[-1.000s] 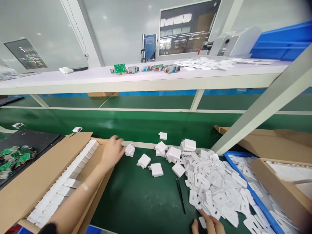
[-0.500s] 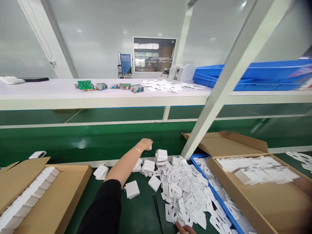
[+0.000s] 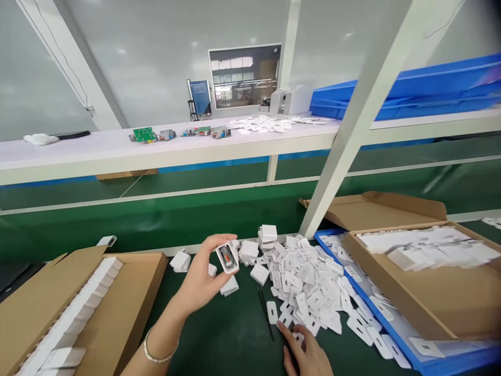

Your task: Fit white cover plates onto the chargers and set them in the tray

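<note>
My left hand (image 3: 203,274) is raised over the green mat and holds a white charger housing (image 3: 228,257), its open end with coloured parts inside turned toward me. My right hand (image 3: 307,351) rests low on the mat, fingers spread on the edge of a pile of flat white cover plates (image 3: 309,292). Black tweezers (image 3: 266,312) lie just left of that hand. More white charger housings (image 3: 254,250) lie scattered behind my left hand.
A cardboard box (image 3: 129,292) with rows of white parts stands at the left. A blue tray (image 3: 395,342) and another cardboard box (image 3: 426,292) sit at the right. A slanted white post (image 3: 352,130) rises in front. Circuit boards (image 3: 176,133) lie on the far shelf.
My left hand was stretched out to the far chargers; it has come back toward me with one housing in it. My right hand has moved further into view on the plates.
</note>
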A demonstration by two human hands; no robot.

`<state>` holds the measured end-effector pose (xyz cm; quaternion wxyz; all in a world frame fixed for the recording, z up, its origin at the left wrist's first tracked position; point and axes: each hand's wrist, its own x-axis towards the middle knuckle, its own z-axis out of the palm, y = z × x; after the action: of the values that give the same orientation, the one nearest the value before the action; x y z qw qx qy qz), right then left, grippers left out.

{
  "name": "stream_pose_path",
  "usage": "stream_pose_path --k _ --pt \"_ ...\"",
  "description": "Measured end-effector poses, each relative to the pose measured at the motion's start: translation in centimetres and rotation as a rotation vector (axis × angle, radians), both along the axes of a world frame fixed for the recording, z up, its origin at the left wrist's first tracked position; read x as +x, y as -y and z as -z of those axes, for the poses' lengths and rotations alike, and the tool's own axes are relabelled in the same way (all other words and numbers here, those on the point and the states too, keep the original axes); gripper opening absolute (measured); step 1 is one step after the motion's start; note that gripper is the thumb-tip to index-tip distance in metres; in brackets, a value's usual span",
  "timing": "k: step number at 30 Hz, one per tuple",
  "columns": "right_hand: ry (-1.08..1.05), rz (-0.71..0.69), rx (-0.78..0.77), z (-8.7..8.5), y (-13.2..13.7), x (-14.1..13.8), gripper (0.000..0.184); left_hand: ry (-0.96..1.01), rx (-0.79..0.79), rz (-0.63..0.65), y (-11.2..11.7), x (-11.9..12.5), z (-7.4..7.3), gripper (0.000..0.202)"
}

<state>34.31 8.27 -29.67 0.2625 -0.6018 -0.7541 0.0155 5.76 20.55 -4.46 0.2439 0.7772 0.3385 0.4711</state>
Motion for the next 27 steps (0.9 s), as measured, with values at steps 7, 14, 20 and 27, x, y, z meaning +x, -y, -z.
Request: stream_pose_path --k 7,14,20,27 --pt "-0.02 -0.017 0.059 -2.7 -1.5 -4.2 0.033 0.104 -0.059 0.023 6.9 -1.0 1.3 0.061" --pt "-0.123 -0.095 0.095 -3.9 -4.2 -7.1 0.012 0.153 -0.132 -0.032 9.4 -1.7 2.3 0.057" --pt "-0.128 -0.034 0.088 -4.7 -5.4 -7.5 0.016 0.153 -0.429 -0.147 10.7 -2.4 5.2 0.04" --pt "-0.089 0.027 0.061 -4.8 -6.5 -7.8 0.016 0.202 -0.485 -0.159 12.1 -0.9 9.8 0.024"
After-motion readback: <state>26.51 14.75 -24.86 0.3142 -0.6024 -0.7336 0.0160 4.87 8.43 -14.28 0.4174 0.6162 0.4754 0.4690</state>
